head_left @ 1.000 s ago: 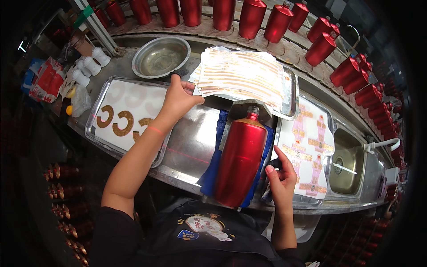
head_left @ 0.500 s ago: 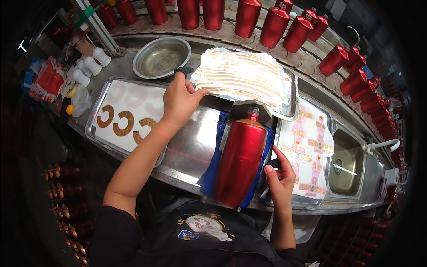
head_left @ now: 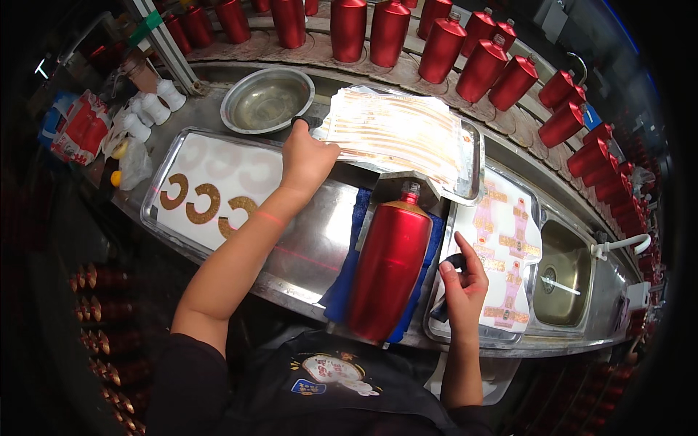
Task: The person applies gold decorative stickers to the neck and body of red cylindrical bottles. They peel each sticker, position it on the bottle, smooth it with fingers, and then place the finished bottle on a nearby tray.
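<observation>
While the red bottle (head_left: 387,270) lies flat on its blue pad (head_left: 347,272) for steadiness, left hand (head_left: 306,156) grips the label stack (head_left: 396,134) beyond it, right hand (head_left: 463,285) pinches a dark tool (head_left: 452,260) beside it.

The left hand (head_left: 309,156) now sits slightly further forward than a second ago, at the near-left edge of the stack of gold-striped label sheets (head_left: 396,134). The row of red bottles (head_left: 436,47) appears lower in view, as the head camera tilts.
</observation>
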A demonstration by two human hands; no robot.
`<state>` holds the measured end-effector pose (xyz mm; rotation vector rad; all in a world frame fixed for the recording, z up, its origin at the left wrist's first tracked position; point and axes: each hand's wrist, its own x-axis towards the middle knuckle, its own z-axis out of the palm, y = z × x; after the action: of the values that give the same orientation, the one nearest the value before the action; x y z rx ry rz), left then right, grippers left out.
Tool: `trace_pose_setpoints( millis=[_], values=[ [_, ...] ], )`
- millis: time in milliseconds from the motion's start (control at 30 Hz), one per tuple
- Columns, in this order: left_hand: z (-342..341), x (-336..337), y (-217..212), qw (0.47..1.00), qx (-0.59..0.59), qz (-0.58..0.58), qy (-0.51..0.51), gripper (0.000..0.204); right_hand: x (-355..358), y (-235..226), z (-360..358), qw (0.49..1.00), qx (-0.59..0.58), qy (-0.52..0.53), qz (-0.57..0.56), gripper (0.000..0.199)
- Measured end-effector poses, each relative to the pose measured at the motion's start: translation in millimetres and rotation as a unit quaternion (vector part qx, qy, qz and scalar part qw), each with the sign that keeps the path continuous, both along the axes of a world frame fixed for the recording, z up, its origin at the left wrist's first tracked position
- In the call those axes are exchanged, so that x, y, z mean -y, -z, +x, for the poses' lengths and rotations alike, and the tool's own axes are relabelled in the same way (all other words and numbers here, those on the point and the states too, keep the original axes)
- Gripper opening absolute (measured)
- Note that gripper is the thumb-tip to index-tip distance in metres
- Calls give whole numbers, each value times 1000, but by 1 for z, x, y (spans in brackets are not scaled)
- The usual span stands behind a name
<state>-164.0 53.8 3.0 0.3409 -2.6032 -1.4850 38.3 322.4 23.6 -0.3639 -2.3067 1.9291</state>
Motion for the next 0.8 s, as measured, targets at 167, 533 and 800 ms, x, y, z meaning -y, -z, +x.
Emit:
trace_pose_setpoints(
  millis=[167,533,800],
  values=[
    [6,-14,-9,995,-102,-13,10,29,-35,19,-72,985,-21,127,113,55],
    [-2,-14,-12,988,-149,-30,17,25,-66,45,-130,984,65,103,-132,13],
    [-8,-7,-6,970,-227,-81,21,25,-68,52,-133,987,47,106,-115,10]
  ],
)
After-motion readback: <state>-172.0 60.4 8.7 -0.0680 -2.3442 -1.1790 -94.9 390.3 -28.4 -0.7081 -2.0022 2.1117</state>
